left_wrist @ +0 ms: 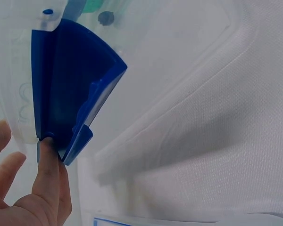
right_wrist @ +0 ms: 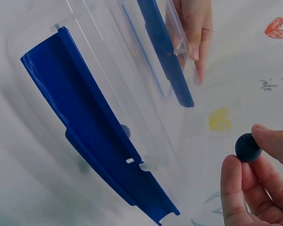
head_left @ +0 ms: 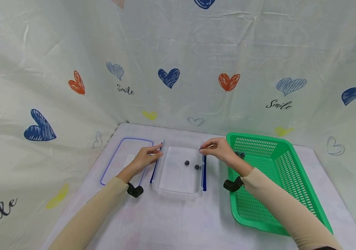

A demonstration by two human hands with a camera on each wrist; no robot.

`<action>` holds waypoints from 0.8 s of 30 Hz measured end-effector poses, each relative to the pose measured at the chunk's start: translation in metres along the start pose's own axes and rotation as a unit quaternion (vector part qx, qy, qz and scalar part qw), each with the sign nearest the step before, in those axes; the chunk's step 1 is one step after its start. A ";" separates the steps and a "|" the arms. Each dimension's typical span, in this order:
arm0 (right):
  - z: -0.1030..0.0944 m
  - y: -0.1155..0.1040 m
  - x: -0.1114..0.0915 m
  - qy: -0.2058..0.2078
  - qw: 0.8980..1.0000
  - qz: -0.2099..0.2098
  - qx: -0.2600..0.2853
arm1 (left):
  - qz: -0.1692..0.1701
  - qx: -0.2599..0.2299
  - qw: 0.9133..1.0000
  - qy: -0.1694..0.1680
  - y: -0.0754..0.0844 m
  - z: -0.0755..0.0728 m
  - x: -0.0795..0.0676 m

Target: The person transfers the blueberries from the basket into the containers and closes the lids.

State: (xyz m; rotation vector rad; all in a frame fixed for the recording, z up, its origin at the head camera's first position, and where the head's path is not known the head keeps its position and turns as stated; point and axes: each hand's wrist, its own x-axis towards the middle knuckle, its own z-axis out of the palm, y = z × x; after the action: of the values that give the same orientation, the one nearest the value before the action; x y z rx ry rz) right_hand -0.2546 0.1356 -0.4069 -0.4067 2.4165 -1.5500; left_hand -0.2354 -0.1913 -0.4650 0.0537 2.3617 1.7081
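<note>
My right hand [head_left: 216, 148] pinches a dark blueberry [right_wrist: 248, 147] between thumb and fingertips, above the right rim of a clear plastic box [head_left: 178, 191]. Inside the box lie two more blueberries, one near the middle [head_left: 186, 162] and one by the right wall [head_left: 197, 167]. My left hand [head_left: 145, 157] is at the box's left side, its fingers touching the end of the blue latch [left_wrist: 75, 89] that hangs there. On the right side, the other blue latch [right_wrist: 89, 117] hangs folded down.
Left of the box, a clear lid with a blue rim [head_left: 112, 161] lies flat on the white-covered table [head_left: 165, 225]. At the right stands a green perforated basket [head_left: 259, 227], with several blueberries [head_left: 242, 155] at its left side, partly behind my right forearm. A heart-printed curtain [head_left: 196, 45] hangs behind.
</note>
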 end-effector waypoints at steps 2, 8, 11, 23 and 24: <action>0.003 0.001 0.001 -0.002 1.000 0.002 -0.004 | -0.005 0.002 1.000 0.001 -0.001 0.000 0.001; 0.013 0.005 0.003 -0.020 1.000 -0.004 -0.001 | -0.004 0.004 1.000 -0.003 -0.001 0.000 0.003; 0.016 0.005 0.003 -0.030 1.000 -0.005 0.001 | -0.001 0.005 1.000 -0.003 0.001 0.000 0.003; 0.014 0.001 0.002 -0.034 0.999 -0.008 -0.008 | -0.004 0.000 1.000 0.000 -0.001 0.001 0.002; 0.012 0.000 0.001 -0.030 0.999 -0.008 -0.007 | -0.005 -0.002 1.000 0.002 -0.001 0.001 0.002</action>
State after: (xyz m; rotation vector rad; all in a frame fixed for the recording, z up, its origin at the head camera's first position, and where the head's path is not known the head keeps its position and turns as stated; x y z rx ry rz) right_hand -0.2515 0.1249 -0.4119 -0.4714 2.3858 -1.5051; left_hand -0.2371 -0.1906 -0.4663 0.0380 2.3572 1.7091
